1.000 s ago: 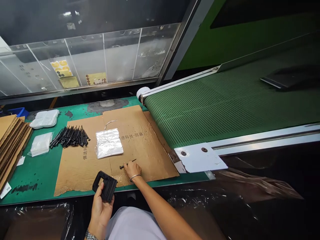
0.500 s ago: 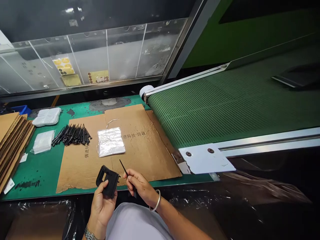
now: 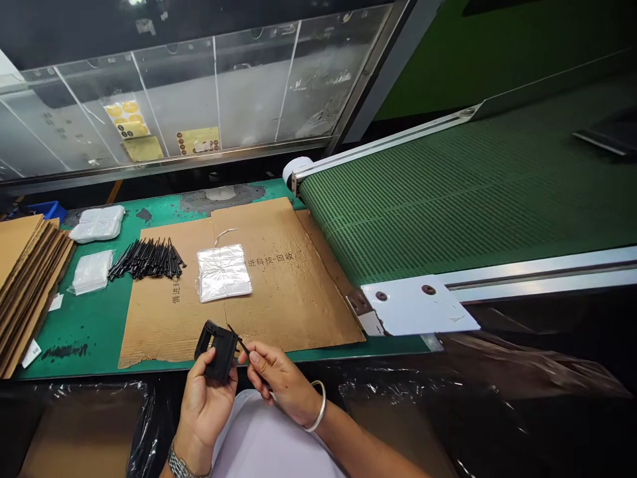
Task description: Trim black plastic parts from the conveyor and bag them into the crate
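My left hand (image 3: 206,401) is closed around a black plastic part (image 3: 221,354) with a rectangular opening at its left end. Between the thumb and fingers of my right hand (image 3: 273,375) is a thin black rod (image 3: 241,341). The rod's upper end lies at the right edge of the black part; whether it touches cannot be made out. Beyond my hands, a stack of clear plastic bags (image 3: 225,273) rests on a flattened cardboard sheet (image 3: 298,312). A pile of similar black rods (image 3: 149,259) lies to the left of the bags.
A green conveyor belt (image 3: 423,206) slopes up at the right, with a dark flat item (image 3: 610,136) on it. Stacked cardboard (image 3: 30,285) stands at the left of the green table (image 3: 107,332). Two more bag stacks, one farther back (image 3: 98,223) and one nearer (image 3: 92,271), lie beside it.
The rod in my right hand has moved left, its tip now up against or over the black part's right edge. The whole view has shifted slightly.
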A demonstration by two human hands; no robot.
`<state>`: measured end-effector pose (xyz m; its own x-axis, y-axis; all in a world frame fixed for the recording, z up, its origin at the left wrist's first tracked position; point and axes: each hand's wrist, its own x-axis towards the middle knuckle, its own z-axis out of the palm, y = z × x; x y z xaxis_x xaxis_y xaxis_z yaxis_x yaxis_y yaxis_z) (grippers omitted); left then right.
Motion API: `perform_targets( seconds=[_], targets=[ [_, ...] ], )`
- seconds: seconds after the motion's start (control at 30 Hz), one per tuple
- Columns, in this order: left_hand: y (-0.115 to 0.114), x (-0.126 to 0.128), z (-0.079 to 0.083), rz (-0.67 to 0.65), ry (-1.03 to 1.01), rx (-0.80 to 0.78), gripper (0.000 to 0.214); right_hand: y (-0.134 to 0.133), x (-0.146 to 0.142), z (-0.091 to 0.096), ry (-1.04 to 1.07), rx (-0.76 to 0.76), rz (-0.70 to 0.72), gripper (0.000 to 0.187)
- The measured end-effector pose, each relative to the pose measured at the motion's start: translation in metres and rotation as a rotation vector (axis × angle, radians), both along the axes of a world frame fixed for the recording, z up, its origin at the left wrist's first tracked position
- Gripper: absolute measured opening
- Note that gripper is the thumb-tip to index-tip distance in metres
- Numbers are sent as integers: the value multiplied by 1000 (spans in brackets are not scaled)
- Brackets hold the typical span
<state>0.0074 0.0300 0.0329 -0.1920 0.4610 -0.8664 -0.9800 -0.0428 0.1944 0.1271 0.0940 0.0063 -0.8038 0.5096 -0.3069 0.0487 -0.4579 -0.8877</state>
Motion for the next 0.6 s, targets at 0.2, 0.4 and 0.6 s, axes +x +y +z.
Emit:
perform_targets(
  seconds=[0.2, 0.4, 0.6],
  targets=[
    [-1, -1, 6, 56, -75, 16, 15, -10, 0, -8, -81, 1092, -73, 39],
    [-2, 1, 12, -6, -153, 105, 21, -10, 1, -4, -42, 1435, 27, 38],
    [-4, 7, 11, 89, -165, 2, 19, 5, 3, -4, -92, 1469, -33, 36]
  ],
)
